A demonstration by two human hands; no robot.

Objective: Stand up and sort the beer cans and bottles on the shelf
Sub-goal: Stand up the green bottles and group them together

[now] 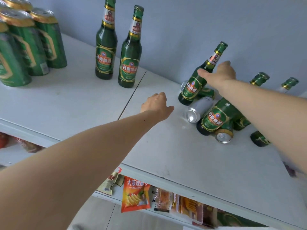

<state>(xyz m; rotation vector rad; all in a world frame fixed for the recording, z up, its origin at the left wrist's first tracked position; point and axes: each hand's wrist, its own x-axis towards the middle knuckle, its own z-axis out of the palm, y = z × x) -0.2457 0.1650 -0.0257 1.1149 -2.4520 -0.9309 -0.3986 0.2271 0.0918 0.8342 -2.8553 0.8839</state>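
One tilted bottle (197,82) sits under your right hand (221,75), grip unclear; your left hand (157,105) hangs empty. Slip, and the pile (214,118) rolls.

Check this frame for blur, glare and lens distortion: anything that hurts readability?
Head view: soft, even light with faint shadows. Wide-angle bending leans the green cans and the two standing bottles outward. The cans and the lower right edge smear. Small highlights sit on the silver can. The right hand by the tilted bottle stays legible; the left hand too.
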